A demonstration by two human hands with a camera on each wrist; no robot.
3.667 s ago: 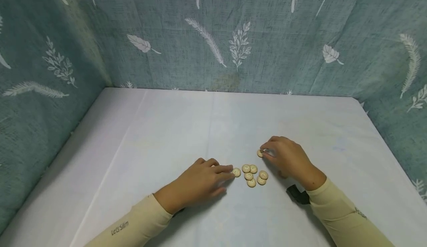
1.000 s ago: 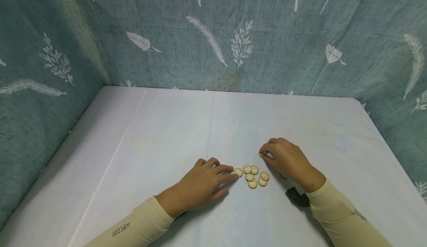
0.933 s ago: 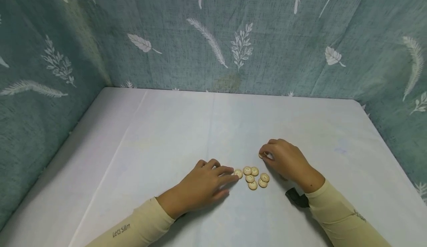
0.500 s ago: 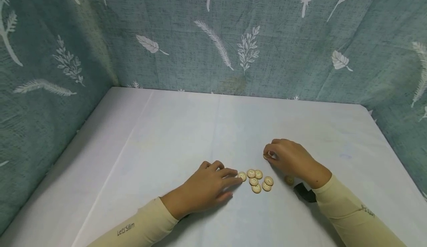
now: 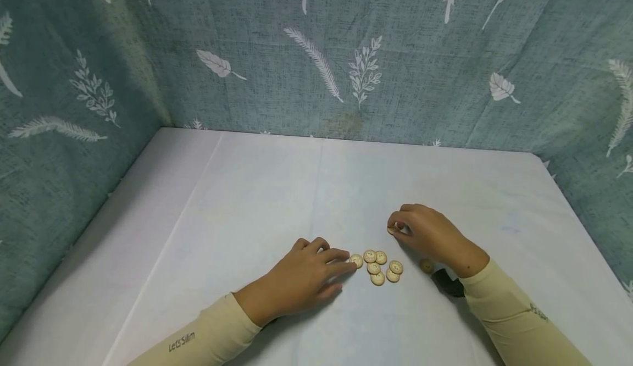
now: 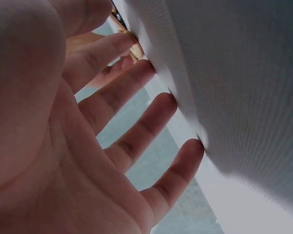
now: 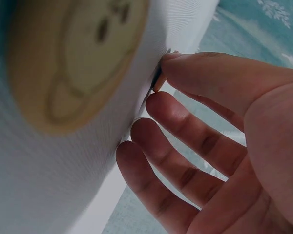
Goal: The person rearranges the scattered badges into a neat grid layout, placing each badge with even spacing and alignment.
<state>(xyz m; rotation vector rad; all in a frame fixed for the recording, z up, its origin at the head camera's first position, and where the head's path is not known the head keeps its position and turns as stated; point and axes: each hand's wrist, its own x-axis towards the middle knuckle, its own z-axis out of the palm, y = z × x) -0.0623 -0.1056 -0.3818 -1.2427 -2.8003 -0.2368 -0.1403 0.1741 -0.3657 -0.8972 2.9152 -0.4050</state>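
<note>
My left hand (image 5: 309, 278) lies palm down at the left end of the button group, fingers spread and loosely bent. Its fingertips touch a round wooden button (image 5: 356, 259) there; in the left wrist view the other fingertips (image 6: 193, 146) rest on the cloth. Farther back, my right hand (image 5: 430, 234) pinches another button (image 5: 391, 231) between thumb and index finger, at the table surface. In the right wrist view that button (image 7: 159, 82) appears edge-on, and the other fingers touch the cloth. Between the hands lie several pale four-hole buttons (image 5: 373, 268), some overlapping.
One more button (image 5: 426, 266) lies in shadow beside the right wrist, large and close in the right wrist view. A white cloth covers the table (image 5: 237, 190). Green leaf-patterned curtains (image 5: 277, 80) stand along its back and sides.
My right thumb and index finger have closed farther over their button, which shows less than before. The left fingers have slid slightly onto their button. The head view has shifted a little.
</note>
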